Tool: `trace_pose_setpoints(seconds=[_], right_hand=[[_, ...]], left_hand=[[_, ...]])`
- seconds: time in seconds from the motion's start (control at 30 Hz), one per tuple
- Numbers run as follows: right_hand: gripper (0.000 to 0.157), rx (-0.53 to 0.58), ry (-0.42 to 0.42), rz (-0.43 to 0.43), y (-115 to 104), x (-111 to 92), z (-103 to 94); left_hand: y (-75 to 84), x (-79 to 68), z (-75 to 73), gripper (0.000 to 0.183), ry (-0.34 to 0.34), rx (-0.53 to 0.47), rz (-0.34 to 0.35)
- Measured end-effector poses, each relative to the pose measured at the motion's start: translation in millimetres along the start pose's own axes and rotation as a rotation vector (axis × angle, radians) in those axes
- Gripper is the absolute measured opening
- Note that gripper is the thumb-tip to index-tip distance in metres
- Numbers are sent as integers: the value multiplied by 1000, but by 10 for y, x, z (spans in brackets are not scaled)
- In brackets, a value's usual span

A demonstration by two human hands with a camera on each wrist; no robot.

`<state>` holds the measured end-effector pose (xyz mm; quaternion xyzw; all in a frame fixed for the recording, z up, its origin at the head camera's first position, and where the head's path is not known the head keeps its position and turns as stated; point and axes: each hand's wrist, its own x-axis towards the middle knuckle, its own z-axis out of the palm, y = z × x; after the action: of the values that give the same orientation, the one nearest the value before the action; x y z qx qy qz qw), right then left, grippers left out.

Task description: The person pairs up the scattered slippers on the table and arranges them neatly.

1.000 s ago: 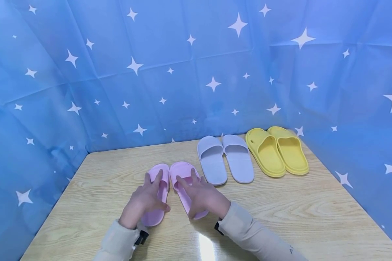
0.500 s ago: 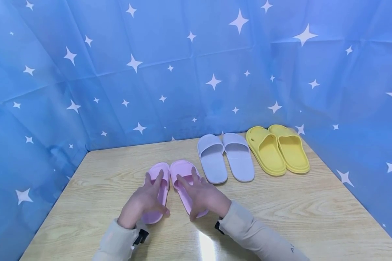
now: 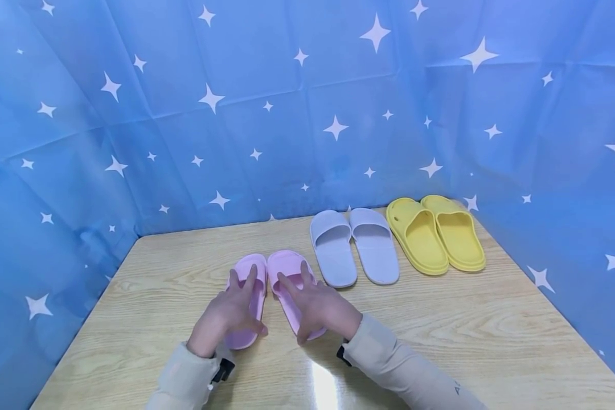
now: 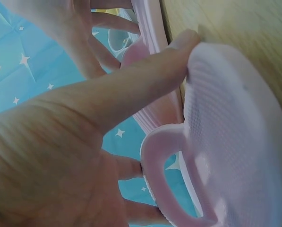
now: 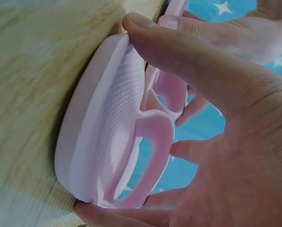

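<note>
Two pink slide slippers lie side by side on the wooden table, toes pointing away, a narrow gap between their heels. My left hand (image 3: 230, 310) spans the left pink slipper (image 3: 242, 339), thumb along its inner edge and fingers at the strap. In the left wrist view the thumb lies against the rim of that slipper (image 4: 226, 118). Over the right pink slipper (image 3: 286, 261) my right hand (image 3: 318, 307) grips in the same way. The right wrist view has its thumb at one edge of the slipper (image 5: 117, 94), with other fingers at the strap and opposite edge.
Right of the pink pair stand two pale grey-lilac slide slippers (image 3: 374, 256), and beyond them two yellow clogs (image 3: 424, 245), partly overlapping. A blue star-patterned cloth (image 3: 266, 136) rises behind the wooden table (image 3: 164, 296) and along both sides.
The left pink slipper has shifted slightly forward, its heel a little to the right. Both hands stay at the slippers almost unmoved, and the head view tilts slightly.
</note>
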<state>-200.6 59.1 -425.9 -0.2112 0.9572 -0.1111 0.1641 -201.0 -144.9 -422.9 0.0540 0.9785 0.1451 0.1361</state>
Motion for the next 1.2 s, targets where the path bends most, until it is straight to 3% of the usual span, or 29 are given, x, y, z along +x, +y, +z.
trace_pose_setpoints(seconds=[0.43,0.7,0.93,1.1,1.2], right_hand=[[138,36,29,4,28,33,5],[134,47,60,-9,49,51,5],[125,-42,49,-7,-17,7,-3],[119,-46,40,-24,-38,-22,-17],[104,-58,44,-37,-43,-38,-21]], left_hand=[[-26,43,16,138,42,27,30],[-62,80,27,132,48,6,9],[-33,46,17,132,31,-22,-17],[4,12,2,135,14,-23,-33],[21,-2,-12,135,12,-21,-22]])
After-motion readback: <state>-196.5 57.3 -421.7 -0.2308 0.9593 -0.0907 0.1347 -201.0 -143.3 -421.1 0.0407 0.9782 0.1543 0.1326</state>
